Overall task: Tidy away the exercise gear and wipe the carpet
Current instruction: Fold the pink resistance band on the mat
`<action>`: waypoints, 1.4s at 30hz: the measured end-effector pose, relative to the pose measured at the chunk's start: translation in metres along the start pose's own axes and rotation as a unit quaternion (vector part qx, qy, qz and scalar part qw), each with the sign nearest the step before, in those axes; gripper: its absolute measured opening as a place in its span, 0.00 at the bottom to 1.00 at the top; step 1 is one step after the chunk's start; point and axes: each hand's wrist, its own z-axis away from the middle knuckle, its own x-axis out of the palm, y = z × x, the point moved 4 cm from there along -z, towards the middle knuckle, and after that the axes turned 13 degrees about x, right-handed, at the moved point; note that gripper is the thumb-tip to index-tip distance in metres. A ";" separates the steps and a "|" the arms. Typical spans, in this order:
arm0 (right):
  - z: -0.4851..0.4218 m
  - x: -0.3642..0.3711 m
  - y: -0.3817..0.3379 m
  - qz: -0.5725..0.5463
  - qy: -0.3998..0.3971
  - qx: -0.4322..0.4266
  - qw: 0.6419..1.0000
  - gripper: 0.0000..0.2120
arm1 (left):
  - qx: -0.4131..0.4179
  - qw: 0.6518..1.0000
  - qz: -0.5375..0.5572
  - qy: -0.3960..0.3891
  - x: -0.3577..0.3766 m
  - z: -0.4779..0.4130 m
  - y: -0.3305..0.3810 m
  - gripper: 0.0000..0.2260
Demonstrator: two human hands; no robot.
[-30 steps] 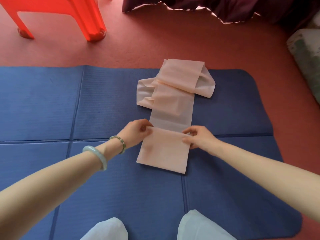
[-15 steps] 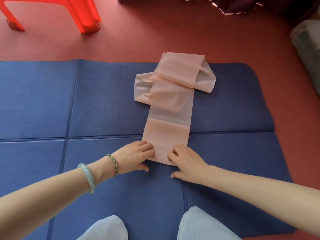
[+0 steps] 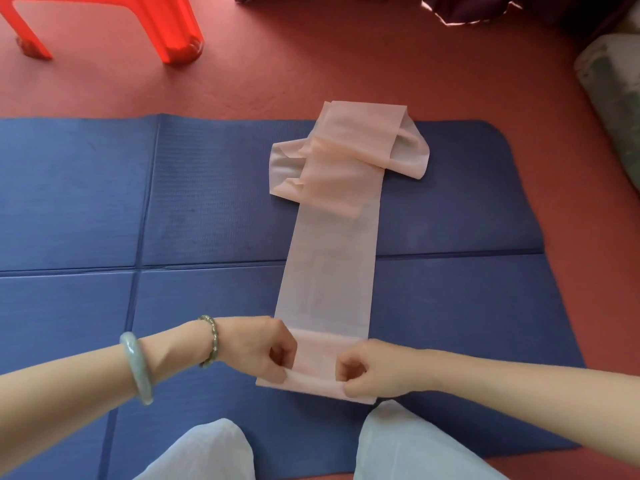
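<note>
On the red carpet (image 3: 346,71), across a blue exercise mat (image 3: 173,202), a kneeling person starts gathering up a pale pink stretch band (image 3: 329,271).

The band runs away from the knees along the mat, its far end bunched in loose folds near the mat's edge. The left hand (image 3: 263,348) and right hand (image 3: 367,370) each pinch the near end, fingers curled round a small fold. Done well, both sides would turn over together, edges square, with the crumpled end smoothed before the folds reach it.
</note>
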 end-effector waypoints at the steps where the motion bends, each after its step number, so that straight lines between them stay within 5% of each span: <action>1: 0.001 -0.004 0.000 -0.013 -0.006 0.004 1.000 0.05 | -0.013 0.999 0.029 0.004 0.001 0.001 -0.001 0.03; 4: -0.008 -0.031 0.007 -0.111 0.037 0.024 0.993 0.04 | -0.035 0.994 0.006 0.106 -0.019 0.002 -0.011 0.04; 8: -0.028 -0.083 0.026 -0.207 0.220 0.032 0.953 0.02 | -0.042 0.963 -0.053 0.260 -0.059 -0.008 -0.020 0.07; 15: -0.060 -0.137 0.031 -0.150 0.352 0.060 0.922 0.07 | -0.084 0.922 -0.108 0.361 -0.102 -0.045 -0.047 0.11; 18: -0.058 -0.130 0.024 -0.024 0.408 0.064 0.910 0.18 | -0.109 0.878 -0.220 0.411 -0.099 -0.044 -0.047 0.17; 21: -0.041 -0.108 0.006 0.112 0.456 -0.026 0.883 0.21 | 0.061 0.865 -0.309 0.390 -0.074 -0.039 -0.031 0.16; 24: -0.031 -0.066 -0.003 0.205 0.389 -0.105 0.892 0.23 | 0.172 0.877 -0.359 0.269 -0.038 -0.033 -0.027 0.21; 28: -0.036 -0.033 0.008 0.322 0.318 -0.094 0.887 0.24 | 0.159 0.879 -0.393 0.217 -0.017 -0.030 -0.039 0.21; 31: -0.036 -0.038 0.010 0.301 0.361 -0.110 0.876 0.14 | 0.170 0.875 -0.382 0.242 -0.022 -0.027 -0.037 0.05; 34: -0.031 -0.036 0.010 0.209 0.318 -0.123 0.916 0.04 | 0.151 0.905 -0.334 0.216 -0.022 -0.021 -0.030 0.10; 38: -0.009 -0.006 0.004 0.092 0.118 -0.050 0.987 0.03 | 0.086 0.973 -0.188 0.100 0.002 -0.006 -0.009 0.09; 42: 0.005 0.010 0.000 0.015 -0.067 0.005 0.998 0.03 | 0.028 0.999 0.020 -0.017 0.028 0.004 0.008 0.02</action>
